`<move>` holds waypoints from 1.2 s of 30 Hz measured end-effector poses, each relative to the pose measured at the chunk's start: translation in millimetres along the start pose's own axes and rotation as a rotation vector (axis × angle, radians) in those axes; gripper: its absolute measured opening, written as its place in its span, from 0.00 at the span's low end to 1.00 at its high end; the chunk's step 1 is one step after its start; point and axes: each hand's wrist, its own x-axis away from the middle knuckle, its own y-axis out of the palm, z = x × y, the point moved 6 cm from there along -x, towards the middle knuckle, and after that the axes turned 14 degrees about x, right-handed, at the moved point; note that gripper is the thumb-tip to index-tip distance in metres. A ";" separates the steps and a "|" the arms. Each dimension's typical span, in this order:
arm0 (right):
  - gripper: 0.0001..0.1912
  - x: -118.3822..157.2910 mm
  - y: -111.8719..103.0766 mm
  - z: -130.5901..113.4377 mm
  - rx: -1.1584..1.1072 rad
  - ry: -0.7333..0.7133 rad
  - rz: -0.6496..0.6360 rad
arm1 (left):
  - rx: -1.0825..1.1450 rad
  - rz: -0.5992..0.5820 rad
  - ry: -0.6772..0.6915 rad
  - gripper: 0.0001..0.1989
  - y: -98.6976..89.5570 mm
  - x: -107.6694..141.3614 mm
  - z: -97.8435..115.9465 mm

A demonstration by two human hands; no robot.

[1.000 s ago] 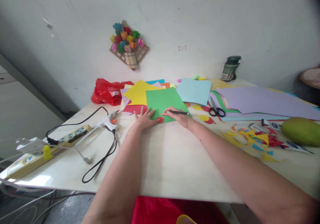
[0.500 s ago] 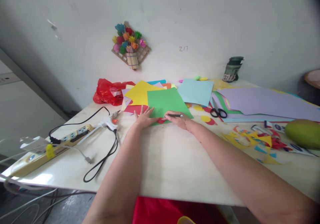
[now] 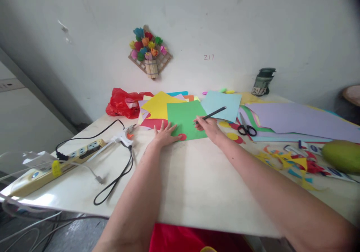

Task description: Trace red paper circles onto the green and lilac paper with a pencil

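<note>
A green paper sheet (image 3: 182,113) lies on the white table, with a small red paper circle (image 3: 182,137) on its near edge. My left hand (image 3: 164,135) rests flat with fingers spread at the sheet's near left corner, its thumb reaching the circle. Above the right part of the sheet, my right hand (image 3: 208,127) grips a black pencil (image 3: 215,112), tilted with its upper end to the right. The pencil's tip is over the green paper; whether it touches I cannot tell. Scissors (image 3: 246,128) with black handles lie right of that hand, near yellow and red paper circles (image 3: 233,136).
Left are a glue gun (image 3: 125,136) with a looped cord and a power strip (image 3: 75,156). Behind lie yellow paper (image 3: 159,107), light blue paper (image 3: 222,104) and a red plastic bag (image 3: 123,104). Paper scraps (image 3: 287,160), glue tubes and a green fruit (image 3: 341,155) occupy the right.
My right hand has lifted off the red circle and moved up and right, with the pencil now pointing up to the right. The left hand stays at the sheet's corner.
</note>
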 end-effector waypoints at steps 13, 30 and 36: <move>0.09 -11.3 49.7 -7.9 0.085 0.003 -0.103 | 0.002 -0.028 -0.011 0.38 1.5 0.2 -0.7; 0.13 -9.4 33.7 13.8 0.432 -0.086 -0.048 | 0.048 -0.058 -0.050 0.39 -2.8 6.5 3.6; 0.14 -9.5 33.6 5.7 0.585 -0.167 0.033 | 0.043 -0.046 -0.050 0.39 0.1 1.3 0.0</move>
